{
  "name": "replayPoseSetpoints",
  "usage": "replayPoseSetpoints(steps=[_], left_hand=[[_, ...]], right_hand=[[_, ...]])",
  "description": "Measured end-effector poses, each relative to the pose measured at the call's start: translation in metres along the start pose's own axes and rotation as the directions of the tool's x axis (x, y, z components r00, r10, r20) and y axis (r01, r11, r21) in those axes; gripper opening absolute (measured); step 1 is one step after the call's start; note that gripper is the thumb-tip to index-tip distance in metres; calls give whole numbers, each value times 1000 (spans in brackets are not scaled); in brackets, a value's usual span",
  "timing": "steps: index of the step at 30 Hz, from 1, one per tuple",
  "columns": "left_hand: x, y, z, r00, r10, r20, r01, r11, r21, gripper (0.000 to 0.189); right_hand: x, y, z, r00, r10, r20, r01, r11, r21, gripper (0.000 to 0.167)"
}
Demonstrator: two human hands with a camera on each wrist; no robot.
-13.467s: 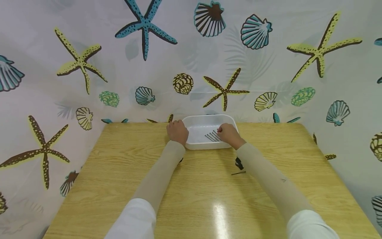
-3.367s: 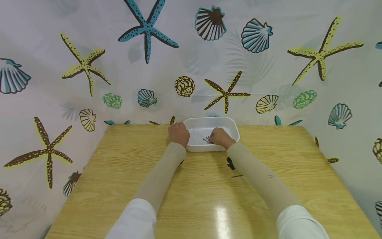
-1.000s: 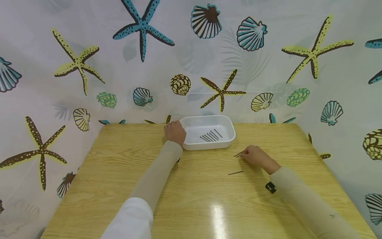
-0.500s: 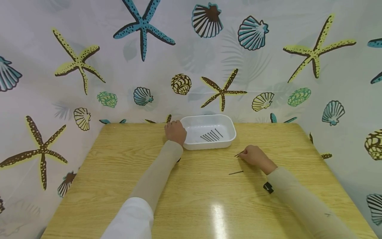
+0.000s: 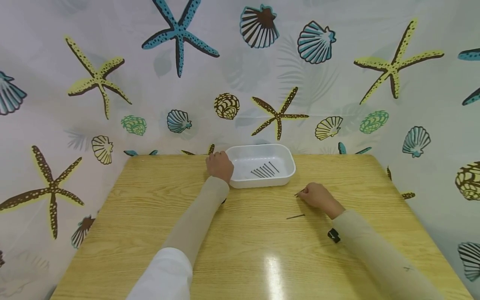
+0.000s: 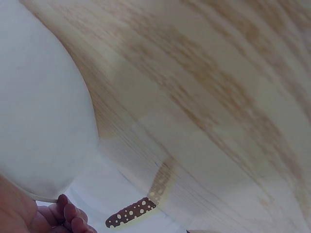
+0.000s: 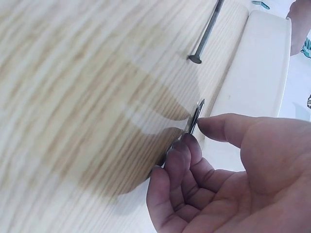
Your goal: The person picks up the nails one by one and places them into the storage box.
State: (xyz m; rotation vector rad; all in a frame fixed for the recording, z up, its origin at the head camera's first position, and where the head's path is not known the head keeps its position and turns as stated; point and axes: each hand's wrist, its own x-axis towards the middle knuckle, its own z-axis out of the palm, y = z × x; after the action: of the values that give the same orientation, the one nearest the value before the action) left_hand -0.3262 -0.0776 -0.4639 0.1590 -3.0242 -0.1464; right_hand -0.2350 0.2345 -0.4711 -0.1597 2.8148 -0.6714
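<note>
My left hand (image 5: 220, 166) grips the left end of a white plastic tray (image 5: 260, 182); in the left wrist view its fingers curl at the rim. Several nails (image 5: 265, 170) lie side by side inside, slanted, near the front. Out on the table to the tray's front right, my right hand (image 5: 316, 195) pinches a nail (image 7: 196, 118) low over the wood. The right wrist view shows the thumb and curled fingers about that nail, the fingers hiding part of it. Another nail (image 5: 295, 216) lies on the table nearer the person, its flat head to the right.
The wooden table (image 5: 240, 241) reaches back to a patterned cloth (image 5: 240, 66) with starfish and shells, which also hangs at both sides. The tray stands at the table's far edge, close to the cloth. A dark strap piece (image 5: 333, 235) shows under the right wrist.
Earlier my right hand was in the tray among the nails; it has since moved out, right and nearer, to the nail on the table. The left hand has stayed at the tray.
</note>
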Motion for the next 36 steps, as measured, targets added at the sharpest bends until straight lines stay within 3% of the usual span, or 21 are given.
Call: replayPoseSetpoints(steps=[10,20,27,36], left_hand=[[3,0,5,1000,6,16,-6,1000,-5,33],[5,-1,7,1000,3,7,-3,1000,-12,33],[5,-3,7,1000,7,8,-7,1000,-16,33],[3,-2,5,1000,11,13,-11,1000,-20,33]], right_hand=[[-2,-3,0,1000,19,-4,-20,1000,-14,42],[-3,10,-5,1000,20,-2,-20,1000,-5,40],[1,17,-4,999,19,-45,-19,1000,0,19],[1,20,-5,1000,10,-25,-10,999,33,29]])
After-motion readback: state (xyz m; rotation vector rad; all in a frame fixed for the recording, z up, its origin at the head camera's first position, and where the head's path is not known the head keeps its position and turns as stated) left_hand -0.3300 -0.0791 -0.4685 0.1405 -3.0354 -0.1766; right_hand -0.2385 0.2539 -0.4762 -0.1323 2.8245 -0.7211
